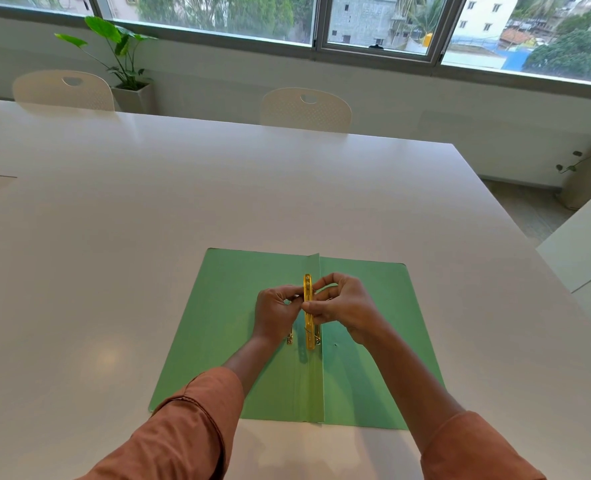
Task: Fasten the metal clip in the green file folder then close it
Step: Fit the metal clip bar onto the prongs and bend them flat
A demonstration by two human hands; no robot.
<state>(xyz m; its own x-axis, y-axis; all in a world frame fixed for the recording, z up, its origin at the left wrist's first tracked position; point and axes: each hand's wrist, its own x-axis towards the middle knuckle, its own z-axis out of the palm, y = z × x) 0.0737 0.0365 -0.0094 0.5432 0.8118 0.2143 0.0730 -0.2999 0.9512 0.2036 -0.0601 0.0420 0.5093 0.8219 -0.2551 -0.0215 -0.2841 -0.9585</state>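
A green file folder (pixel 224 327) lies open and flat on the white table (pixel 183 202), near the front edge. Along its centre fold runs a yellow metal clip (pixel 308 323), a long thin bar. My left hand (pixel 275 315) pinches the bar from the left side. My right hand (pixel 347 308) pinches it from the right, fingertips meeting the left hand's at the bar's upper half. A small metal end piece (pixel 289 339) shows below my left hand. The middle of the clip is hidden by my fingers.
Two white chairs (pixel 306 109) (pixel 63 90) stand at the table's far side. A potted plant (pixel 124 64) is by the window at the back left, another planter (pixel 585 181) at the right. A second white table edge (pixel 581 251) lies to the right.
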